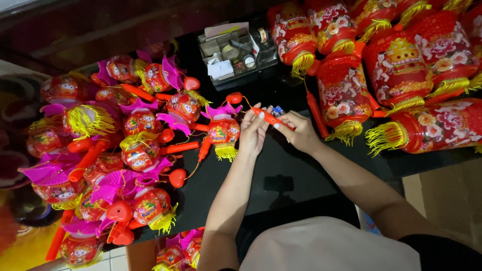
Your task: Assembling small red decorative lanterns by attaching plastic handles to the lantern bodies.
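Both hands grip a thin red stick point(269, 118) above the black surface point(281, 165). The left hand point(253, 131) pinches its left end; the right hand point(299, 131) holds the other end, maybe with something small and blue.

Bright overhead light, glossy black table point(281, 175) reflecting glare, dim upper left, sharp focus, slight wide-angle edge distortion

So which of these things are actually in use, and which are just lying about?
In use: left hand, right hand, red stick, small lantern.

Lying about: heap of small lanterns, big red lanterns, grey tray of bits, black table.
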